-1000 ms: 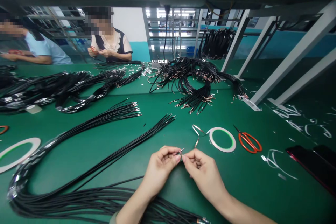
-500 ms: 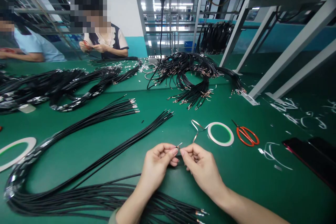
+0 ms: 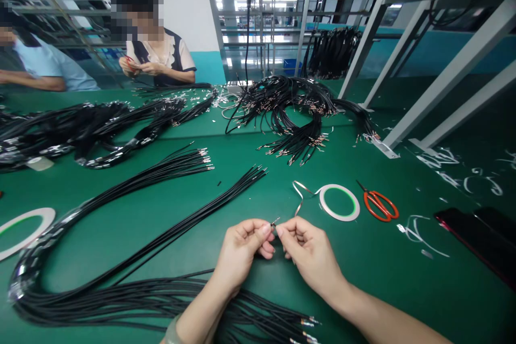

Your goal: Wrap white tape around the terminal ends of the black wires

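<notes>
My left hand (image 3: 242, 250) pinches the end of a thin black cable (image 3: 275, 222), its bare tip pointing up and to the right. Against that same end, my right hand (image 3: 310, 255) closes thumb and forefinger on a narrow foil-like tape strip (image 3: 299, 205). The strip runs behind the right hand back to a flat white tape roll (image 3: 325, 210) with a green inner ring. Below and left of my hands lies a bundle of black cables (image 3: 161, 301), some ends wrapped in shiny foil. The exact contact at the fingertips is too small to make out.
Orange-handled scissors (image 3: 381, 207) lie right of the roll, near white scraps (image 3: 419, 234) and a dark phone-like object (image 3: 479, 247). Another tape roll (image 3: 47, 220) rests at left. Cable heaps (image 3: 290, 94) and metal posts (image 3: 443, 72) stand farther back. Two co-workers sit across the table.
My fingers have shifted slightly around the cable tip, where a darker bit now shows. The whole view has moved a little; both hands stay in nearly the same place.
</notes>
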Motion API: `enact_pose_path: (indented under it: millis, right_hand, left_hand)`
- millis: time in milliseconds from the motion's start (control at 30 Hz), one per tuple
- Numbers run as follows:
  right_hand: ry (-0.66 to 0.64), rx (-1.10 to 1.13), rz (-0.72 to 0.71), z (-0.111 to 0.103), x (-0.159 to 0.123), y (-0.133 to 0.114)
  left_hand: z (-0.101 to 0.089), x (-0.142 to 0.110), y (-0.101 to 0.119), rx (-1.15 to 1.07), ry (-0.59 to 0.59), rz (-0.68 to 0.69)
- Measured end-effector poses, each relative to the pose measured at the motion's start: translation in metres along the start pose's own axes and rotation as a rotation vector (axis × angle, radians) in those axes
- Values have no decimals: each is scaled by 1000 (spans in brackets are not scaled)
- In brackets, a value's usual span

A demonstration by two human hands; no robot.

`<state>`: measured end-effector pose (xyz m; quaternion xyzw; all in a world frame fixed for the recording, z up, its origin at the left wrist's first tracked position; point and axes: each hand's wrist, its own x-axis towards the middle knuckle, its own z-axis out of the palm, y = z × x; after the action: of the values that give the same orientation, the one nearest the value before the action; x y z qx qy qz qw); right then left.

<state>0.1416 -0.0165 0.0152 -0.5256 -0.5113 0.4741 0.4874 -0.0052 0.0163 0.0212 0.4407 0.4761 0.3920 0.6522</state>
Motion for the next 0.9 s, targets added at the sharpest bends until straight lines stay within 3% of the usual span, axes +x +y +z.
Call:
enact_pose_path:
  millis: [900]
  right_hand:
    - [-46,90,14,1,4,-3]
  left_hand:
    - [3,-1,-2,-235,-131,-99]
